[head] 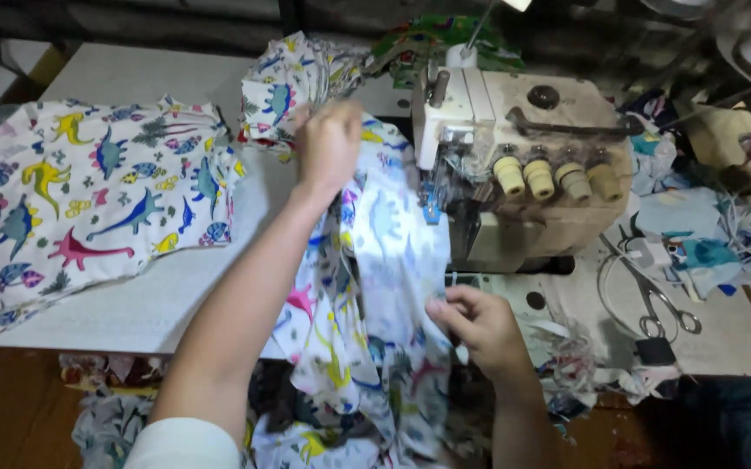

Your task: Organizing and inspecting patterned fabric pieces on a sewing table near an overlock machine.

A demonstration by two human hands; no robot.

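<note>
Dinosaur-print cloth [384,260] hangs from the bench [132,304] edge beside the sewing machine [514,174]; our left hand [330,143] grips its top in a fist and our right hand [479,326] pinches its lower edge. We judge it best kept taut, edges matched. The needle area is hard to make out.

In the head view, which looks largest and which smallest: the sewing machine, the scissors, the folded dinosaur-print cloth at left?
1. Folded dinosaur-print cloth, largest.
2. Sewing machine, slightly smaller; the ranking is unsure.
3. Scissors, clearly smallest.
</note>
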